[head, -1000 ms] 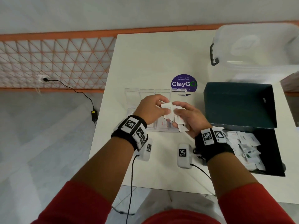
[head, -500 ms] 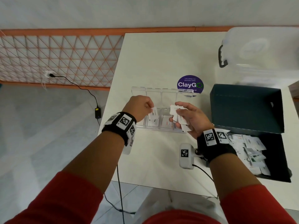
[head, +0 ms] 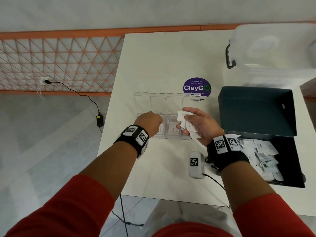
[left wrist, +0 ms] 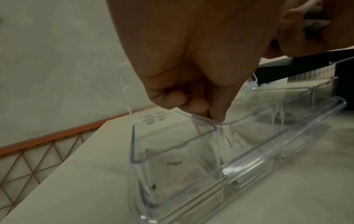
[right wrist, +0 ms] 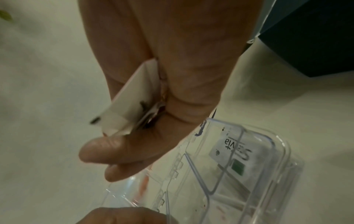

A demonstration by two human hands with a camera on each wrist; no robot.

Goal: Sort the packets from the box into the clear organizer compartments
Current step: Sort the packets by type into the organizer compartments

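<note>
The right hand (head: pixel 201 124) pinches a fan of small, flat white paper packets (head: pixel 187 124) above the clear plastic lidded organizer (head: pixel 172 106), the left hand (head: pixel 150 121) curled at a left compartment, grip unclear; light, limp, slippery, they seem best pinched singly by an edge.

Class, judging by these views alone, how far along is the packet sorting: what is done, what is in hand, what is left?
Done: a few packets already lie in the clear organizer's near compartments.

In hand: the right hand grips a bunch of packets; the left hand reaches, fingers curled, into a near compartment, a packet there unclear.

Left: many packets remain in the dark box.
</note>
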